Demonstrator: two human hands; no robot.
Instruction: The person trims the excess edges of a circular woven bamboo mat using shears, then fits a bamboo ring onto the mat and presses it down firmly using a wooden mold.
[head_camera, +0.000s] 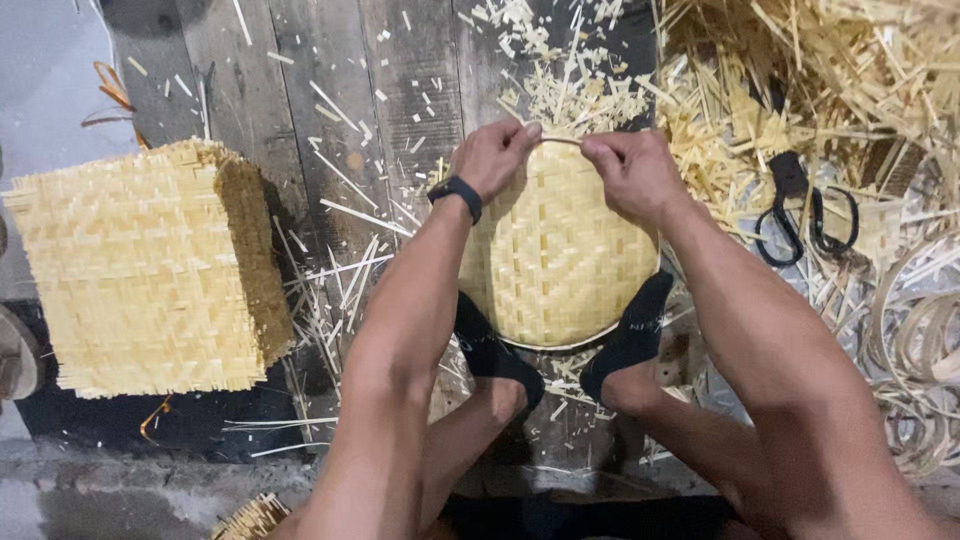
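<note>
Behind both hands (560, 165), basket rim (560, 345) hidden

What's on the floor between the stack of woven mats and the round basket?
In the head view, dark floor planks lie between the stack of woven mats and the round woven basket, strewn with loose bamboo slivers; the person's left forearm crosses the stretch.

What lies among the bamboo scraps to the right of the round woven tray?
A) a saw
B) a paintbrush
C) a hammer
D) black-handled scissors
D: black-handled scissors rest on the bamboo scraps, right of the round woven tray that the left hand and right hand grip at its far rim.
</note>
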